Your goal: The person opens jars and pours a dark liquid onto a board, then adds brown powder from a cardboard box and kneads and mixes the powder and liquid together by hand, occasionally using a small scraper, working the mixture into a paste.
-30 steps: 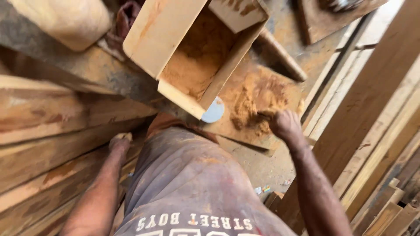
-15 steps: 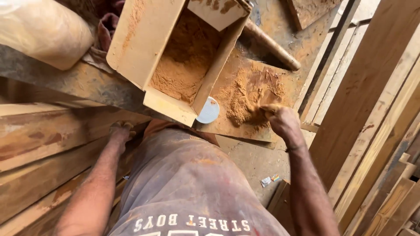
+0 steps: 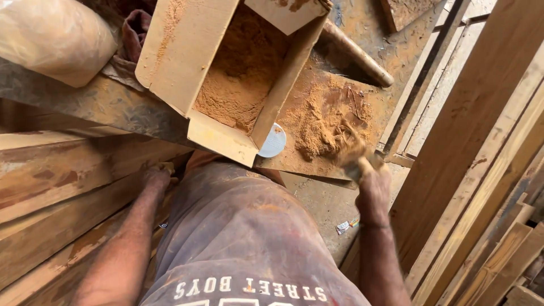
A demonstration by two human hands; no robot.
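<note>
At centre right, the right hand (image 3: 371, 184), fingers curled together, touches the sawdust pile (image 3: 323, 127) on a board (image 3: 362, 96). At left centre, the left hand (image 3: 156, 177) presses spread on stacked planks (image 3: 51, 187), below the sawdust-filled cardboard box (image 3: 226, 79).

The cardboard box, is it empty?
No, the cardboard box holds a heap of orange-brown sawdust covering its bottom.

Open tan cardboard box (image 3: 226, 73) w/ sawdust at top centre; small wrapper (image 3: 347, 225) on floor.
</note>
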